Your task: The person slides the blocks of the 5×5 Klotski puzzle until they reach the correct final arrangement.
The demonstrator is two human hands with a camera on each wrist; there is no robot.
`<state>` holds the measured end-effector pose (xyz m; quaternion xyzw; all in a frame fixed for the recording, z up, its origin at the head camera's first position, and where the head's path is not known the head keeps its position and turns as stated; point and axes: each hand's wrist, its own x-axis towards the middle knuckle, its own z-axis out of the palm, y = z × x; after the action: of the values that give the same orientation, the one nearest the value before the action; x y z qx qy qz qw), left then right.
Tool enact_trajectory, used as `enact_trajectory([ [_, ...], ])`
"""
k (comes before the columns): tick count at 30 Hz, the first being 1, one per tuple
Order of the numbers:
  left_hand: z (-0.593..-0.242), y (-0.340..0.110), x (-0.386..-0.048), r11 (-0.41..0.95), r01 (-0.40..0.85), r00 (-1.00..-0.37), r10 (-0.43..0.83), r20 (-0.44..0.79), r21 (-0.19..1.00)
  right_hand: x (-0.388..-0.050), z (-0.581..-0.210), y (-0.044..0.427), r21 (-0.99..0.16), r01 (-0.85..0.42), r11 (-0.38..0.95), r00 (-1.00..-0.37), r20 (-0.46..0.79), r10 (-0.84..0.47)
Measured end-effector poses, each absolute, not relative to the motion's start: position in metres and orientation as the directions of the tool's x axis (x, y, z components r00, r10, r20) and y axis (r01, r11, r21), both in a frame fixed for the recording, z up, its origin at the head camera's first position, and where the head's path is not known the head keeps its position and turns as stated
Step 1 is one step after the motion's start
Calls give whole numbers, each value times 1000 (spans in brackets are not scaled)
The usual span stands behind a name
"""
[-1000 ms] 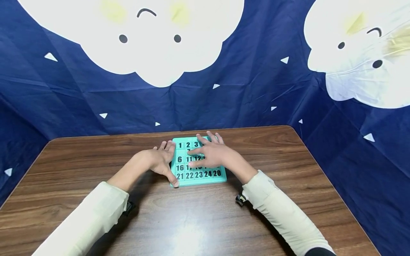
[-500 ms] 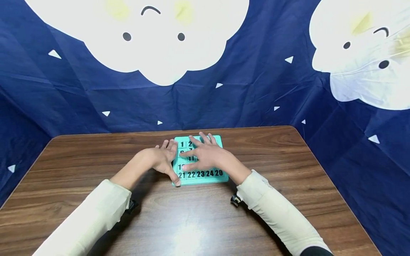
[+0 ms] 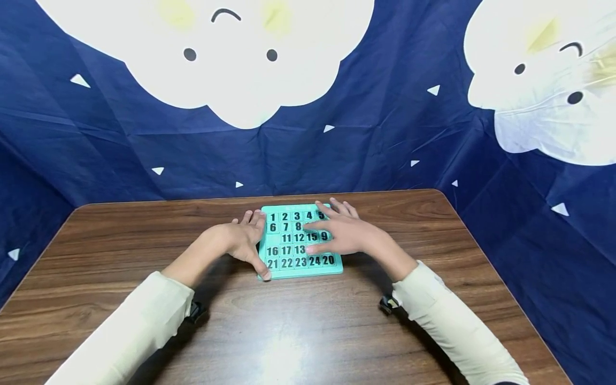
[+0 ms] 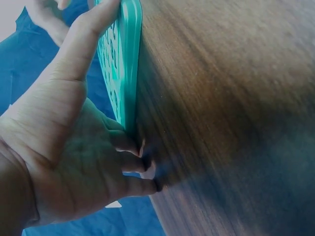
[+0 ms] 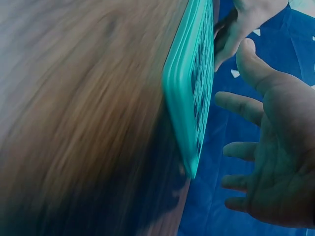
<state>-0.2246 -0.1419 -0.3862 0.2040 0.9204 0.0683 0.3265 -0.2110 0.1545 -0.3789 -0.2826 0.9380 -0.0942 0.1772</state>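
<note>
A teal sliding number puzzle (image 3: 302, 273) lies flat on the table, its black-numbered tiles facing up. At the left of its third row is a gap (image 3: 272, 238), just below tile 6 (image 3: 272, 228). My left hand (image 3: 237, 241) holds the puzzle's left side: the thumb is on the near corner, the other fingers along the edge. Over the right part of the board, my right hand (image 3: 347, 235) hovers with spread fingers and hides several tiles. In the right wrist view those fingers stand apart from the puzzle (image 5: 179, 93).
The brown wooden table (image 3: 284, 331) extends around the puzzle on all sides. Behind its far edge hangs a dark blue cloth (image 3: 289, 160) with white clouds. A dark wrist device (image 3: 387, 305) shows under the right sleeve.
Tile 6 has slid from the third row up into the second, leaving the gap below it. My right hand went left over the board, then back right. My left hand stays in place.
</note>
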Motion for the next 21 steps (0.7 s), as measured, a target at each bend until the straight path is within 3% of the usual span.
enact_trajectory([
  [8, -386, -144, -222, 906, 324, -707, 424, -566, 273, -202, -379, 173, -312, -505, 805, -762, -277, -586],
  [15, -385, -143, -223, 903, 327, -703, 430, -567, 278, -194, -376, 192, -344, -451, 823, -803, -247, -543],
  [21, -382, -142, -224, 909, 326, -700, 418, -579, 261, -192, -379, 197, -359, -466, 809, -794, -234, -561],
])
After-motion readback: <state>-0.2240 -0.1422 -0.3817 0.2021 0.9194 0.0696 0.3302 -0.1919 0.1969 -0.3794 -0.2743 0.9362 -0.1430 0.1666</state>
